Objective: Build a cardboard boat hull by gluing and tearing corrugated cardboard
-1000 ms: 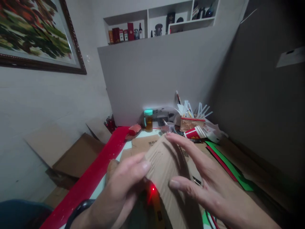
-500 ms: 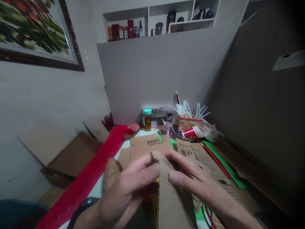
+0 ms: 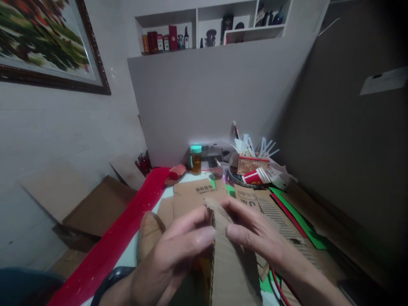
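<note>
A long strip of brown cardboard [image 3: 234,265] rises from the bottom edge toward the middle of the view, its corrugated left edge showing. My left hand [image 3: 177,248] grips that left edge, thumb on the near face and fingers behind. From the other side my right hand [image 3: 255,229] holds the same strip, its thumb pressed on the face and its fingers curled round the far side. The strip's upper end is torn and uneven. Beyond it a flat cardboard piece with dark print [image 3: 194,191] lies on the table.
A red strip [image 3: 127,231] runs along the table's left side. At the back stand a jar with a turquoise lid [image 3: 196,160] and a box of white strips [image 3: 253,163], with red-and-white paper cups [image 3: 256,176] lying near it. Printed cardboard [image 3: 277,216] and green sheets [image 3: 314,238] lie right.
Both hands keep hold of the cardboard, with only a slight shift of fingers and strip. The whole view has drifted a little.
</note>
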A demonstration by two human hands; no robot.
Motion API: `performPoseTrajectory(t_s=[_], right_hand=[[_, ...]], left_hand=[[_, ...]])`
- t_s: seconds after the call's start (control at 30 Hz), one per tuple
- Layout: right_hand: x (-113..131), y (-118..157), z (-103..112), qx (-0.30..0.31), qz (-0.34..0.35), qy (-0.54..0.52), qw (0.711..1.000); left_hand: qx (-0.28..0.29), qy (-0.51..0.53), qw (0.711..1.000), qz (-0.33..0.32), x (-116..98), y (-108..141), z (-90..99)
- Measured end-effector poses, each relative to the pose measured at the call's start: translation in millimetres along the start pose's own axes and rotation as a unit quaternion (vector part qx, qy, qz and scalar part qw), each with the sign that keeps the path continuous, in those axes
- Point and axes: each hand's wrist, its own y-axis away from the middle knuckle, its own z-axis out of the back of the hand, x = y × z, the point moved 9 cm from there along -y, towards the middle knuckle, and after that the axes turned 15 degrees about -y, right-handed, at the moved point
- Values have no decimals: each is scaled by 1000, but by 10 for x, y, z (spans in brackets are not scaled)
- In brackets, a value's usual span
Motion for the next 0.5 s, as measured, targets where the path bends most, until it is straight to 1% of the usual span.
performPoseTrajectory(t_s=[0.1,0.23,0.4,0.5], right_hand=[[-23,3,26,-9,-2,7,1000],[-57,-3,92,-34,-3,27,999],[-55,-25,85,-21,3,20,1000],[-47,-23,72,-14,4,17,1000]], left_hand=[[-5,-30,1000,-4,-19,-13,16],[-20,-62,998,10,33,-39,87],[0,-70,998,-6,13,-38,64],[12,-101,995,-11,-35,-24,31]])
